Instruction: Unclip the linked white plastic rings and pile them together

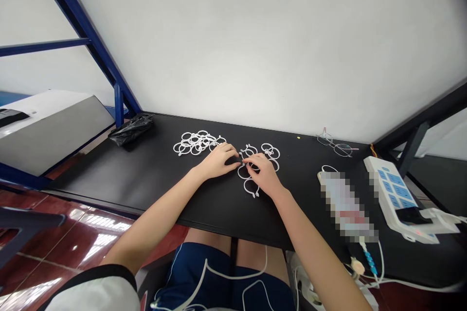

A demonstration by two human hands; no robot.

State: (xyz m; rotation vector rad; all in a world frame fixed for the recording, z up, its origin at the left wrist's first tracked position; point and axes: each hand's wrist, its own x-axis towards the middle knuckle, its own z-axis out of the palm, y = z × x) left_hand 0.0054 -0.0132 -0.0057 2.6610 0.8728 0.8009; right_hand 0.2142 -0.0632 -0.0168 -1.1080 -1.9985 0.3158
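Note:
Several white open rings with small knobbed ends lie on the black table [146, 170]. My left hand [220, 159] rests low over the tabletop, its thumb and index finger apart, with the tips near a small ring end. Facing it, my right hand [264, 173] has thumb and fingertips drawn together at the upper edge of a white ring [239, 173]. Nearer to me lies another white ring [245, 186], its knobbed ends pointing my way. More rings [270, 150] lie beyond my right hand, which partly covers some. Left of my left hand is a loose ring pile [195, 144].
A black plastic bag [133, 129] lies at the far left. To the right are eyeglasses [333, 145], a charging phone [346, 206] and a white power strip [392, 194] with cables. A white wall [255, 48] rises behind the table.

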